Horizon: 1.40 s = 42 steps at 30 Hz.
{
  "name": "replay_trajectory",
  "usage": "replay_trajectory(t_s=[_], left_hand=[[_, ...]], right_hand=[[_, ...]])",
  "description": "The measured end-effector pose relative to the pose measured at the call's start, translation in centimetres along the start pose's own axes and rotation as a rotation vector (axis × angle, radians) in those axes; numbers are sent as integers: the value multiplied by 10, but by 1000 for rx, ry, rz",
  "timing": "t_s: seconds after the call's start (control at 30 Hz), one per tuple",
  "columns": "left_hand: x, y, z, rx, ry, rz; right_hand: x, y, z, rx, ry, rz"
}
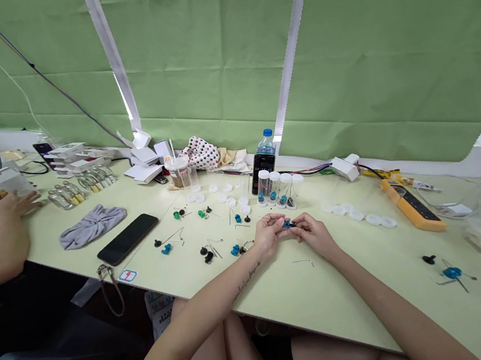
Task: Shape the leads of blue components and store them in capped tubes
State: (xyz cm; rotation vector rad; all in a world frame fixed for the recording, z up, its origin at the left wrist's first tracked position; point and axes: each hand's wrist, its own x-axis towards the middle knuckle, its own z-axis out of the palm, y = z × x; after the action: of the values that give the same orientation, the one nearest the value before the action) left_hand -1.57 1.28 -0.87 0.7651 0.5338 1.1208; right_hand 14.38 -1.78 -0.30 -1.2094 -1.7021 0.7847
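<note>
My left hand [270, 233] and my right hand [313, 233] meet over the table, fingers closed from both sides on a small blue and black part [288, 223]. Its exact kind is too small to make out, and fingertips cover some of it. Just below my hands lies an L-shaped hex key [303, 262]. Left of them are a blue piece with a black one [235, 249], a black pair [207, 255] and another blue piece [166, 249], with thin bent metal rods beside them. Capped clear tubes [276, 189] holding blue and black parts stand behind my hands.
A phone [128, 239] and a grey cloth [93, 225] lie to the left, near a co-worker's arm [5, 237]. White caps [351, 210] and an orange power strip [412, 205] are on the right. A blue part with rods [452, 273] lies far right. The table edge runs below my forearms.
</note>
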Motion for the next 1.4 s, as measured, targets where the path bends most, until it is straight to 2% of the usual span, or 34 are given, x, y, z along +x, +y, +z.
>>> replay_trajectory(t_s=[0.3,0.6,1.07,1.4], left_hand=[[-2,1,2,-6,-1,3],[-2,3,4,-11,32,-12],[-4,4,4,0,13,-8],[-2,2,4,-13,21,-2]], right_hand=[[0,-4,0,22,2,18],[-1,-8,0,-31,25,-26],[0,-3,0,16,0,21],[0,-3,1,-27,24,-9]])
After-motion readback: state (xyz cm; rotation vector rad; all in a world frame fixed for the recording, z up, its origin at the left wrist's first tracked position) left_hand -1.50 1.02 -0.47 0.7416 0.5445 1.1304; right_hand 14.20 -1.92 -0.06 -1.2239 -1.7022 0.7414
